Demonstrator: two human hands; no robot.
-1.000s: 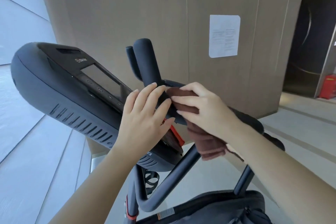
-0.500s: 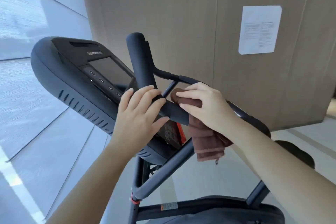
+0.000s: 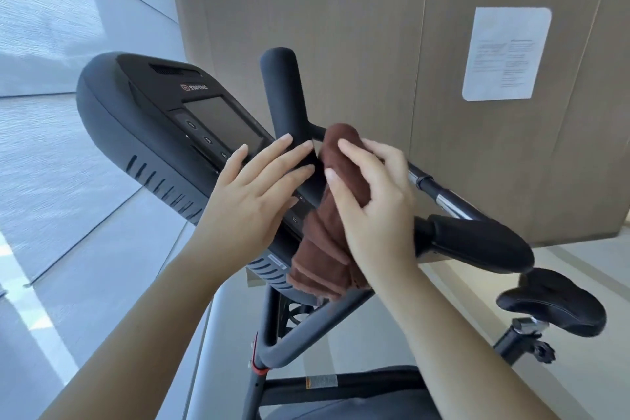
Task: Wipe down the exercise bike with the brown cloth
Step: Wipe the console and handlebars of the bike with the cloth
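Brown wall [image 3: 341,17] behind the bike [image 3: 136,119]; right hand [image 3: 371,211] grips the cloth [image 3: 324,256] against the handlebar [image 3: 283,92], left hand [image 3: 252,201] rests flat beside it, fingers straight

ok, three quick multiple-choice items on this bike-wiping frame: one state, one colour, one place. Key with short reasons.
1. The left hand is:
A) fingers straight, lying across the black upright handlebar of the dark exercise bike
B) curled into a fist, clear of the bike
C) hanging at the person's side

2. The folded terry cloth gripped by the right hand is:
A) blue
B) brown
C) white

3. The white paper sheet is:
A) on the floor
B) draped over the handlebar
C) on the tan wall panel, upper right

Key:
1 A: the fingers reach straight over the handlebar post and hold nothing.
2 B: the cloth is dark brown from the handlebar down to its hanging end.
3 C: the sheet lies flat on the wall behind the bike.
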